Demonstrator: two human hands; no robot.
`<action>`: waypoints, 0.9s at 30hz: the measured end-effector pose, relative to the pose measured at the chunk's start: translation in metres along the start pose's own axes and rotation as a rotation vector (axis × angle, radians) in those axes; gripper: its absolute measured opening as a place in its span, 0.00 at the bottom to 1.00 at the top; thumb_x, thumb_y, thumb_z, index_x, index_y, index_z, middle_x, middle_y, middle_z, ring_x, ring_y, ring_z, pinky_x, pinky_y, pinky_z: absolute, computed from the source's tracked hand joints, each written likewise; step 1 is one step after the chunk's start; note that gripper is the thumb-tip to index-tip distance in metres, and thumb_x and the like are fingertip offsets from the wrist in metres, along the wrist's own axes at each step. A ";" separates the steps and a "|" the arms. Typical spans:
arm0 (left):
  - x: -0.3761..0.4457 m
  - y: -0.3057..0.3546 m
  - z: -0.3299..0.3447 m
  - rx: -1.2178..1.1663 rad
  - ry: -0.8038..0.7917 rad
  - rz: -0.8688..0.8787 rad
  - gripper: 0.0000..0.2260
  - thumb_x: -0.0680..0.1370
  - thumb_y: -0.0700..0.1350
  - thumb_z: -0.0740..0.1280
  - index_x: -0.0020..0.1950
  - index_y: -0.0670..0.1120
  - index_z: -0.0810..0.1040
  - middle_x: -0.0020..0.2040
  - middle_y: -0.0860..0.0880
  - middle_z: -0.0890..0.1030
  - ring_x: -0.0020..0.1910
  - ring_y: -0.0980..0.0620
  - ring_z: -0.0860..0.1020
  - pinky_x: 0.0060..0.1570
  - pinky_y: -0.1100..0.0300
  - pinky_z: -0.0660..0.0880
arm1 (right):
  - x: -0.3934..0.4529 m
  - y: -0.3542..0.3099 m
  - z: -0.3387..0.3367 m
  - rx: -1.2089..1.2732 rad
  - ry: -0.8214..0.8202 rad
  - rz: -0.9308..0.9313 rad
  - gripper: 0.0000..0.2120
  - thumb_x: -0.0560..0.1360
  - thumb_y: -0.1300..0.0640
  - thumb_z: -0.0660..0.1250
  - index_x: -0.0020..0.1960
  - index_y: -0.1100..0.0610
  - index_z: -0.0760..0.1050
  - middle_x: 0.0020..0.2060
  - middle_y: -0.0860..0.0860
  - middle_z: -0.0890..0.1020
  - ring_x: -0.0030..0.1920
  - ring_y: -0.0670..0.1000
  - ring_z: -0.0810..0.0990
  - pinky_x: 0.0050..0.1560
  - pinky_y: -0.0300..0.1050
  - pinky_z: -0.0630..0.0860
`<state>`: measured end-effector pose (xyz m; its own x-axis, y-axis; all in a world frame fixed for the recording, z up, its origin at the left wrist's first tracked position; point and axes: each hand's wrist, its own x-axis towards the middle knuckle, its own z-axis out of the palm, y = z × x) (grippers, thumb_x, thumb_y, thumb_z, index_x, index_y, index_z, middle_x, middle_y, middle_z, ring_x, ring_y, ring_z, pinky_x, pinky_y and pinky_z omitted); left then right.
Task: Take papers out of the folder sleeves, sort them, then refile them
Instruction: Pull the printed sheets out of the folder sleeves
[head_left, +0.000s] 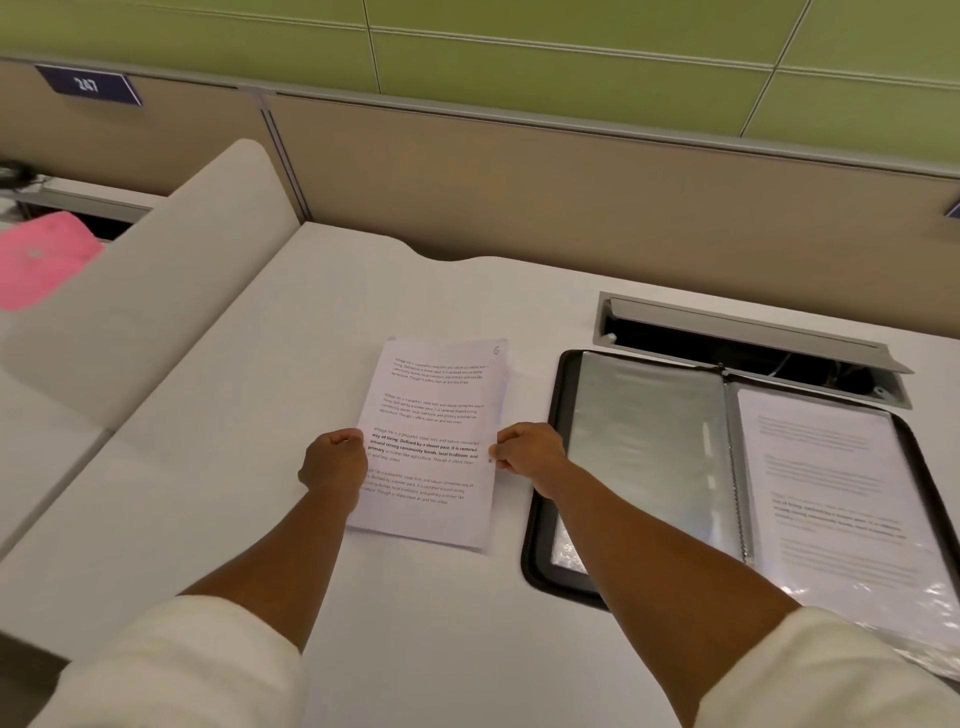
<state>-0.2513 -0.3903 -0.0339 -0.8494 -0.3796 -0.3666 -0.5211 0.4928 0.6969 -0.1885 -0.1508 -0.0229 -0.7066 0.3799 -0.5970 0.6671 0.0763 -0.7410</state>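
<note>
Head view: both hands (431, 462) pinch the paper stack (434, 410) between them by its side edges

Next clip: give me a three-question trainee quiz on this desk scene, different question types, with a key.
1. True or false: both hands hold the printed sheet by its side edges.
2. Multiple choice: the open folder lies (A) to the right of the sheet, (B) under the sheet, (C) to the left of the sheet.
3. Fill in: the handwritten number at the sheet's top right corner is ___.

Key
1. True: the left hand and the right hand each have a grip on one edge.
2. A
3. 6
</note>
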 end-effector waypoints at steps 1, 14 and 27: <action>0.002 -0.001 0.000 0.004 0.003 -0.001 0.10 0.79 0.48 0.63 0.49 0.50 0.84 0.50 0.46 0.84 0.50 0.40 0.78 0.60 0.47 0.75 | 0.001 0.000 0.003 0.003 -0.001 0.002 0.07 0.71 0.67 0.74 0.48 0.61 0.82 0.44 0.56 0.85 0.37 0.49 0.83 0.46 0.41 0.83; -0.026 0.011 0.022 0.222 0.088 0.206 0.14 0.79 0.51 0.69 0.63 0.50 0.77 0.63 0.47 0.80 0.62 0.42 0.72 0.57 0.49 0.72 | -0.005 0.020 -0.029 -0.034 0.011 -0.030 0.10 0.72 0.63 0.74 0.52 0.58 0.79 0.43 0.54 0.83 0.41 0.51 0.85 0.53 0.51 0.82; -0.132 0.048 0.109 0.146 -0.181 0.478 0.13 0.79 0.49 0.69 0.62 0.48 0.76 0.59 0.49 0.81 0.61 0.46 0.74 0.55 0.57 0.68 | -0.045 0.075 -0.138 -0.065 0.240 -0.097 0.09 0.74 0.60 0.71 0.54 0.56 0.81 0.51 0.51 0.83 0.48 0.50 0.83 0.54 0.46 0.81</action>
<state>-0.1731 -0.2311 -0.0189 -0.9891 0.0490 -0.1387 -0.0676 0.6862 0.7243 -0.0736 -0.0348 -0.0091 -0.6969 0.5750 -0.4285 0.6183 0.1790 -0.7653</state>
